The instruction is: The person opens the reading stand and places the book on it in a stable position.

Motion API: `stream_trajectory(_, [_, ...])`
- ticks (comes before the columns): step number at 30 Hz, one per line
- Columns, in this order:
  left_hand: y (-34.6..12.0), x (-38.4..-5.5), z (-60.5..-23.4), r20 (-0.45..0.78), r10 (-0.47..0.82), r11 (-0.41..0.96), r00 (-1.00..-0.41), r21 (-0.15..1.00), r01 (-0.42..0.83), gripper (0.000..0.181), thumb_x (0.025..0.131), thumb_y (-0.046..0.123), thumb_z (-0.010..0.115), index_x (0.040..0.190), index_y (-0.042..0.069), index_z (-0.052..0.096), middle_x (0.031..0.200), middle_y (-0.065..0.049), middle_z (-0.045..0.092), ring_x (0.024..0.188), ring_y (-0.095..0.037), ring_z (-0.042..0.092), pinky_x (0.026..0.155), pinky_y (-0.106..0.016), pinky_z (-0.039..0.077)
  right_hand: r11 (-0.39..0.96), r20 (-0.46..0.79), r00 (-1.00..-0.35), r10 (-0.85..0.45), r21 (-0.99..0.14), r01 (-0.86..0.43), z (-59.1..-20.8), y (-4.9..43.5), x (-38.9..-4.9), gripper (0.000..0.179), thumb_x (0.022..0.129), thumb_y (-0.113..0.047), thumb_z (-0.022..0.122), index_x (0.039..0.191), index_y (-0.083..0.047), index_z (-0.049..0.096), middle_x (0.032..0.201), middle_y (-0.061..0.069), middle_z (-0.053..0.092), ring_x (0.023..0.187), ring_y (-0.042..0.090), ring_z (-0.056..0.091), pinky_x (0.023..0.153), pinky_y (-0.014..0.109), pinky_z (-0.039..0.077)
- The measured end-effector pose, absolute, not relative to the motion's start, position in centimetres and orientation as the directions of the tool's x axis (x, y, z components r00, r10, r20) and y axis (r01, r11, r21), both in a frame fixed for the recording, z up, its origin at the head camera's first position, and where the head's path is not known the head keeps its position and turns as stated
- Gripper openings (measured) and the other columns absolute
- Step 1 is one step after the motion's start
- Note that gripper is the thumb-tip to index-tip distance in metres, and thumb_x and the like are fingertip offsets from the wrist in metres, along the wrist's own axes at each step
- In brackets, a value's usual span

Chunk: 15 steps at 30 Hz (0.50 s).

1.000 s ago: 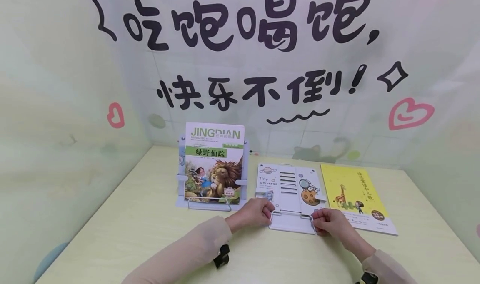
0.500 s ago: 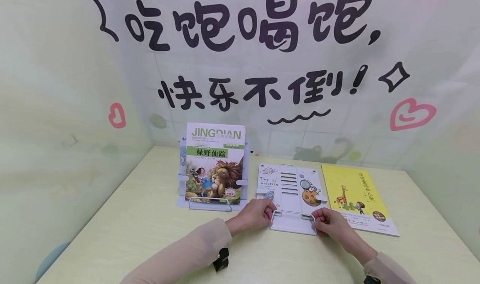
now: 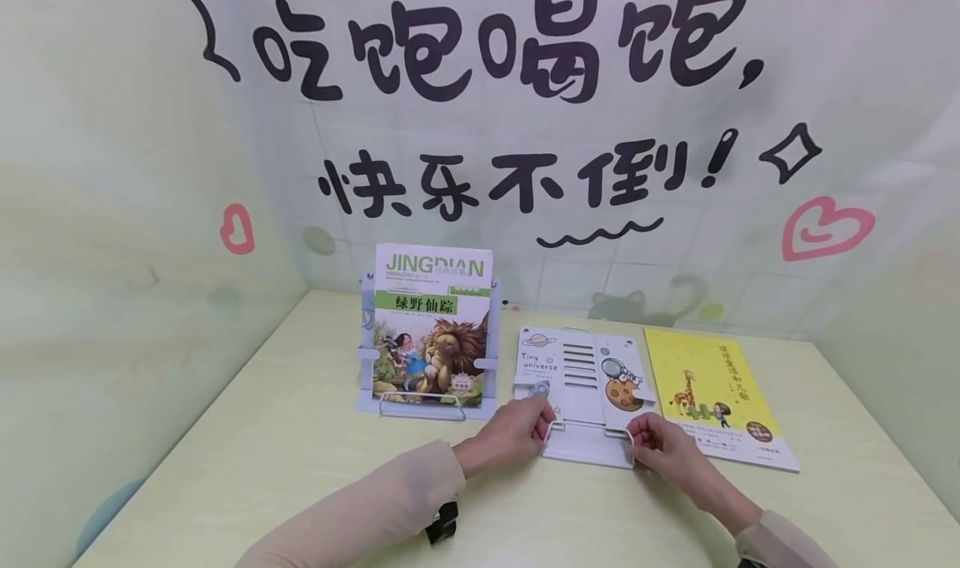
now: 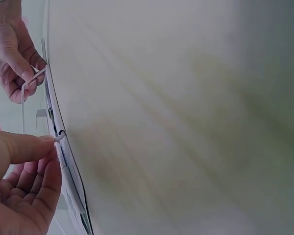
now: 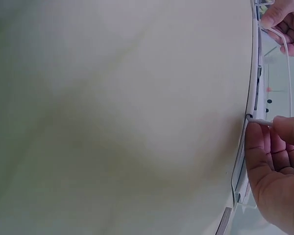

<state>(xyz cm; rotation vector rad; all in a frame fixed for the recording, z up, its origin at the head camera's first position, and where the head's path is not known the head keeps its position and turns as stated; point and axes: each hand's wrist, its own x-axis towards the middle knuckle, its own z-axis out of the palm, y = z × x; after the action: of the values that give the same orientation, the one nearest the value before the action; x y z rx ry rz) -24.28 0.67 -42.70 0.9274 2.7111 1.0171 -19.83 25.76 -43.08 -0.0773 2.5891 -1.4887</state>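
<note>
A white book stand [image 3: 581, 381] printed with "Tiny universe", a planet and an astronaut lies flat on the table. At its near edge a white wire bracket [image 4: 23, 110] is raised off the plate, as both wrist views show. My left hand [image 3: 510, 435] pinches the bracket's left end between thumb and forefinger. With thumb and forefinger, my right hand [image 3: 669, 453] pinches the opposite end. In the right wrist view the bracket [image 5: 288, 73] runs between the two hands.
Left of the stand, a lion-covered book [image 3: 429, 335] leans upright on a second, bluish book stand [image 3: 365, 385]. A yellow book [image 3: 708, 376] with a giraffe lies at the right. Behind the table [image 3: 247, 468] hangs a printed backdrop [image 3: 480, 127].
Both hands keep hold of the wire bracket, nearly still. The whole head view has shifted very slightly.
</note>
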Motion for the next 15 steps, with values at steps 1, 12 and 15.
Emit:
stream_trajectory(1, [0.7, -24.27, -42.7, 0.114, 0.579, 0.596, -0.807, 0.616, 0.514, 0.031, 0.072, -0.013, 0.065, 0.096, 0.006, 0.058, 0.075, 0.007, 0.055, 0.067, -0.001, 0.049, 0.064, -0.014, 0.044, 0.511, -0.103, -0.987, -0.122, -0.859, 0.026, -43.06, 25.75, -19.8, 0.021, 0.084, 0.001, 0.063, 0.102, 0.004, 0.054, 0.084, 0.008, 0.055, 0.072, 0.012, 0.051, 0.06, 0.022, 0.047])
stream_trajectory(12, [0.76, -24.03, -42.71, 0.149, 0.63, 0.635, -0.762, 0.466, 0.616, 0.027, 0.075, -0.005, 0.066, 0.092, 0.011, 0.054, 0.074, 0.005, 0.055, 0.066, -0.003, 0.044, 0.059, -0.014, 0.04, 0.584, -0.039, -0.992, -0.122, -0.811, -0.04, -43.28, 25.71, -19.46, 0.019, 0.083, 0.002, 0.065, 0.098, -0.001, 0.054, 0.083, 0.006, 0.056, 0.074, 0.011, 0.053, 0.062, 0.021, 0.049])
stream_trajectory(15, [0.74, -23.99, -42.64, 0.166, 0.635, 0.634, -0.754, 0.445, 0.632, 0.027, 0.074, -0.005, 0.066, 0.09, 0.012, 0.053, 0.072, 0.006, 0.052, 0.065, -0.003, 0.043, 0.058, -0.014, 0.039, 0.596, -0.007, -0.99, -0.139, -0.799, -0.079, -43.31, 25.75, -19.39, 0.019, 0.082, 0.002, 0.066, 0.097, -0.002, 0.054, 0.083, 0.005, 0.056, 0.075, 0.009, 0.053, 0.064, 0.02, 0.05])
